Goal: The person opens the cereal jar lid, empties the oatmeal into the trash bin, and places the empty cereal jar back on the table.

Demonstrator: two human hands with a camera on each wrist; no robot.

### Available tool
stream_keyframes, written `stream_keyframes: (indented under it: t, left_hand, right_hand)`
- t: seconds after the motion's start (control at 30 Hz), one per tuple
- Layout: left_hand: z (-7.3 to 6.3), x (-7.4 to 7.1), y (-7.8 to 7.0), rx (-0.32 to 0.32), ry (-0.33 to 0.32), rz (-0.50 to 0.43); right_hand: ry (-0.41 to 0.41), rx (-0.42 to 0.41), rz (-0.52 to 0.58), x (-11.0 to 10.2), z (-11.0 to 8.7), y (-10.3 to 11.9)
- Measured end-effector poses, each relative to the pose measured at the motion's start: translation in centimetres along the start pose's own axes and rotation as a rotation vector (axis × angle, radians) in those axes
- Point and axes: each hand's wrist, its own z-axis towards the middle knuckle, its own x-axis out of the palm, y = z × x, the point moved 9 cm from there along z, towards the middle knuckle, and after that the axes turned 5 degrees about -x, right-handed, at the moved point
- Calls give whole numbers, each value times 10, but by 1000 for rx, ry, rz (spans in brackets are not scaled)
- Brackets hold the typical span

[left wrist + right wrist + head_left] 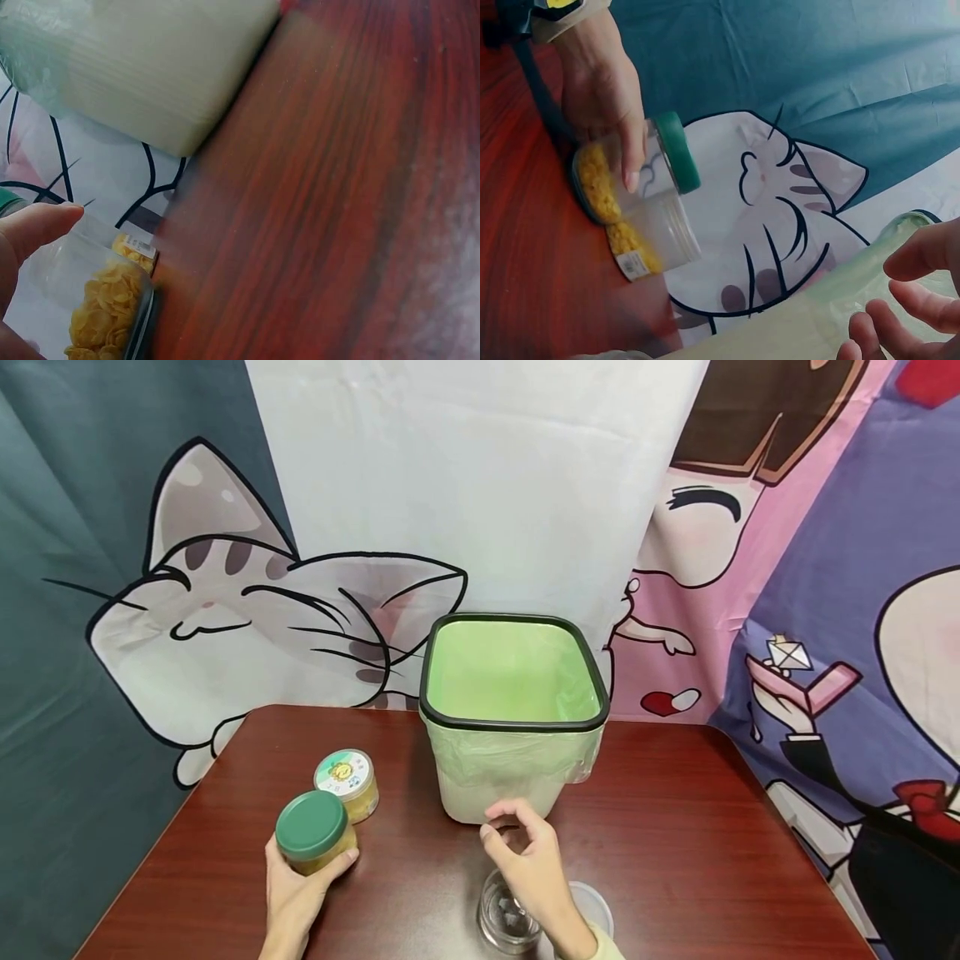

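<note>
My left hand (294,897) grips a clear jar (322,858) with a green lid (311,823), thumb on one side and fingers round the other. Yellow flakes (106,307) fill its lower part. Just behind it stands another jar (363,800) of yellow flakes, with a printed white top; the two overlap in the right wrist view. Over a clear glass jar (495,922) near the front hovers my right hand (534,864). Its fingers (922,251) are loosely bent with nothing visible between them. Beside the glass jar lies a pale round lid (594,906), partly hidden by my wrist.
A pale green bin (487,777) with a black rim (517,725) and a clear plastic liner stands at the back middle of the dark red wooden table (675,852). Behind the table hangs a cloth (480,485) printed with cartoon figures.
</note>
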Motion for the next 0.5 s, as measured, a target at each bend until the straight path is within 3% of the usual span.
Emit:
stream_keyframes:
  t: [0.23, 0.5]
  left_hand:
    - [-2, -3, 1, -3, -39, 108]
    - [-8, -7, 1, 12, -88, 126]
  right_hand:
    - [59, 98, -8, 11, -5, -8]
    - [138, 112, -27, 22, -6, 15]
